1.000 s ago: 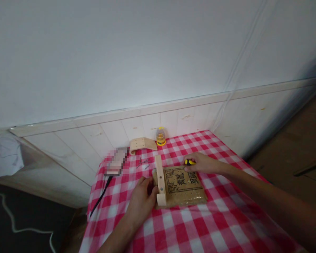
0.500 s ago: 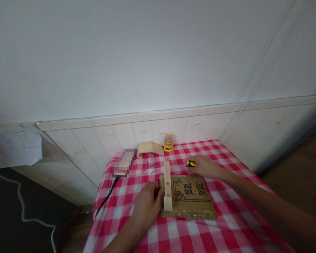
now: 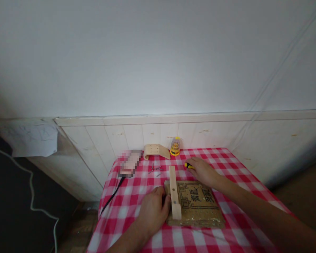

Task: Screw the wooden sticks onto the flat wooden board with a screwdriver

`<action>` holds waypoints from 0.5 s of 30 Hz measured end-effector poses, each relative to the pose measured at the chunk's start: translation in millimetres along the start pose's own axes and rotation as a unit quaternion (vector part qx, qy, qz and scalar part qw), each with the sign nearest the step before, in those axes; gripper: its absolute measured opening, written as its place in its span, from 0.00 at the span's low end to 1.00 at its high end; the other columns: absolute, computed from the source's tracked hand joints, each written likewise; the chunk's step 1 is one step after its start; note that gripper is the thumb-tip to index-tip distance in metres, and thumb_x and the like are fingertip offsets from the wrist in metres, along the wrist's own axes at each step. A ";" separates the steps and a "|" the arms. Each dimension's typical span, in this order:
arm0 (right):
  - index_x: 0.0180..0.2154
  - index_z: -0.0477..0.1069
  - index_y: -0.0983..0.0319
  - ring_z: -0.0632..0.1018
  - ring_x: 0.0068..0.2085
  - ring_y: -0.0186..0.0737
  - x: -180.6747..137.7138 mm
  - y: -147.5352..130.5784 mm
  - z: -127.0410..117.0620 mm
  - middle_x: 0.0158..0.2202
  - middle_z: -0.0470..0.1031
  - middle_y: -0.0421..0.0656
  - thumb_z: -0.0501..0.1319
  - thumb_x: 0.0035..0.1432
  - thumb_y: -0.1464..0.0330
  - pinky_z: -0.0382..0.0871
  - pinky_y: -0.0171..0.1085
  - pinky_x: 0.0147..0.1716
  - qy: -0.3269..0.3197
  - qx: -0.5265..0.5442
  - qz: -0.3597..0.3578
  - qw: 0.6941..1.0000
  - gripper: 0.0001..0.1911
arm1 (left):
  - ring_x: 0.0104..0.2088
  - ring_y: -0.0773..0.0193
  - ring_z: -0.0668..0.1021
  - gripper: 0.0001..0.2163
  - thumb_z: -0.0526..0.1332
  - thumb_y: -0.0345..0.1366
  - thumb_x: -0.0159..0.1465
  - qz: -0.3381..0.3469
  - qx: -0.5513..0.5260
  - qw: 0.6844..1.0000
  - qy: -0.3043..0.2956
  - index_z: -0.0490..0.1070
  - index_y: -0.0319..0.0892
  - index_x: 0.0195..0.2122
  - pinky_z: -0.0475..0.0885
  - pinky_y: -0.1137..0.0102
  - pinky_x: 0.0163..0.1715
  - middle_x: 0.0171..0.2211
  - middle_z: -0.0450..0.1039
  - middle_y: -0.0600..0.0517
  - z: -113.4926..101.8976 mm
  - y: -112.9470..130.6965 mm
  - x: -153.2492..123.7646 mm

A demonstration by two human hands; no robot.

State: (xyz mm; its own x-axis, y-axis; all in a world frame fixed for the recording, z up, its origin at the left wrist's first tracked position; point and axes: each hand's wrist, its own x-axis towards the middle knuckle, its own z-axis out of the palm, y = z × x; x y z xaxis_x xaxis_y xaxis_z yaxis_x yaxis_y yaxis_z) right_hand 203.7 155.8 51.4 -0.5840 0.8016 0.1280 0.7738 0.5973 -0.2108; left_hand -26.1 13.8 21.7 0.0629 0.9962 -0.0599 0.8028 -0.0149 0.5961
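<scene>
Red-and-white checked cloth (image 3: 226, 168) covered the small table under both hands. The left hand (image 3: 154, 211) lay knuckles up, its fingers bent and pressed against the near side of a pale wooden strip (image 3: 174, 191); whether it pinched the strip or only pushed against it could not be told. The strip stood on the left edge of a brown board (image 3: 197, 203) printed with dark characters and a border, which lay flat between the 2 hands and just under the right wrist. The right hand (image 3: 204, 172), a little beyond the board, was closed over a screwdriver (image 3: 189, 166), so that only its yellow-and-black end showed past the fingers to the left; the tip was hidden. Beyond the left hand, a few loose screws (image 3: 155, 169) lay on the cloth. Farther off stood a curved wooden piece (image 3: 155, 151) and a small yellow container (image 3: 175, 146). A blurred device (image 3: 130, 163) with a black cable (image 3: 113, 196) sat off to that hand's left. The likeliest trouble seemed to be the strip sliding or tipping on the board if the left hand's pressure eased, since little else appeared to steady it. The loose screws also looked easy to knock off the table with a passing sleeve or wrist. The cloth might bunch under the board.
</scene>
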 end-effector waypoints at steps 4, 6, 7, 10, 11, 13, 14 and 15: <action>0.41 0.76 0.64 0.76 0.39 0.49 -13.1 6.3 -3.6 0.38 0.76 0.52 0.55 0.68 0.74 0.68 0.41 0.37 0.112 -0.134 -0.083 0.981 0.10 | 0.38 0.56 0.80 0.10 0.52 0.38 0.71 0.001 0.003 1.000 0.003 0.71 0.42 0.40 0.65 0.66 0.36 0.37 0.79 0.47 -0.2 -0.2 -0.7; 0.39 0.74 0.64 0.75 0.36 0.48 -22.6 16.4 -3.5 0.35 0.76 0.51 0.53 0.69 0.75 0.69 0.41 0.36 0.143 -0.165 -0.121 0.968 0.11 | 0.38 0.55 0.80 0.10 0.52 0.39 0.71 0.003 0.004 1.000 0.002 0.71 0.42 0.40 0.66 0.66 0.36 0.37 0.79 0.47 -0.1 -0.8 -0.6; 0.38 0.73 0.64 0.75 0.36 0.48 -28.4 22.4 -3.1 0.34 0.76 0.50 0.52 0.69 0.75 0.69 0.42 0.36 0.156 -0.175 -0.140 0.962 0.12 | 0.38 0.55 0.80 0.10 0.52 0.39 0.71 0.003 0.004 1.000 0.002 0.71 0.42 0.40 0.66 0.65 0.36 0.37 0.79 0.47 -0.1 -1.1 -0.5; 0.38 0.71 0.62 0.76 0.38 0.49 -48.7 39.1 -1.2 0.36 0.77 0.51 0.52 0.67 0.73 0.70 0.43 0.36 0.168 -0.153 -0.133 0.965 0.10 | 0.38 0.54 0.80 0.10 0.51 0.38 0.71 0.001 0.006 1.000 -0.002 0.71 0.43 0.40 0.66 0.65 0.36 0.38 0.79 0.47 0.3 -1.3 -0.1; 0.36 0.70 0.61 0.76 0.36 0.48 -56.0 43.2 -0.5 0.35 0.77 0.51 0.54 0.66 0.73 0.70 0.42 0.34 0.168 -0.130 -0.099 0.972 0.08 | 0.39 0.54 0.80 0.10 0.51 0.38 0.71 0.001 0.007 1.000 -0.002 0.71 0.43 0.40 0.66 0.65 0.37 0.38 0.79 0.47 0.5 -1.3 0.0; 0.34 0.68 0.59 0.75 0.33 0.45 -70.1 48.5 0.9 0.34 0.76 0.49 0.57 0.63 0.70 0.68 0.41 0.32 0.131 -0.077 0.008 0.988 0.04 | 0.40 0.54 0.80 0.10 0.51 0.38 0.71 0.004 0.006 1.000 0.000 0.71 0.43 0.40 0.67 0.65 0.37 0.38 0.79 0.46 1.0 -1.3 0.2; 0.33 0.67 0.58 0.75 0.33 0.45 -76.3 49.8 1.5 0.34 0.76 0.49 0.57 0.63 0.68 0.68 0.40 0.32 0.116 -0.051 0.054 0.991 0.04 | 0.40 0.54 0.80 0.10 0.51 0.39 0.71 0.006 0.004 1.000 0.001 0.71 0.43 0.40 0.67 0.65 0.38 0.38 0.79 0.46 1.3 -1.5 0.2; 0.33 0.66 0.58 0.75 0.33 0.45 -81.9 50.4 2.1 0.34 0.76 0.48 0.58 0.63 0.67 0.67 0.40 0.32 0.101 -0.026 0.087 0.991 0.04 | 0.41 0.54 0.80 0.10 0.51 0.39 0.71 0.006 0.002 1.000 0.002 0.71 0.43 0.40 0.67 0.65 0.38 0.38 0.79 0.46 1.7 -1.8 0.2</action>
State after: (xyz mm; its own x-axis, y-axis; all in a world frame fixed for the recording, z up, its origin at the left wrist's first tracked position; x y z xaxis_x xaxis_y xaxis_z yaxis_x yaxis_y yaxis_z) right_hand 290.0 120.1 28.2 -0.3838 0.8780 0.2860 0.8734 0.4457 -0.1962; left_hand -26.5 13.9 19.2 0.0705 0.9963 -0.0489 0.8046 -0.0278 0.5932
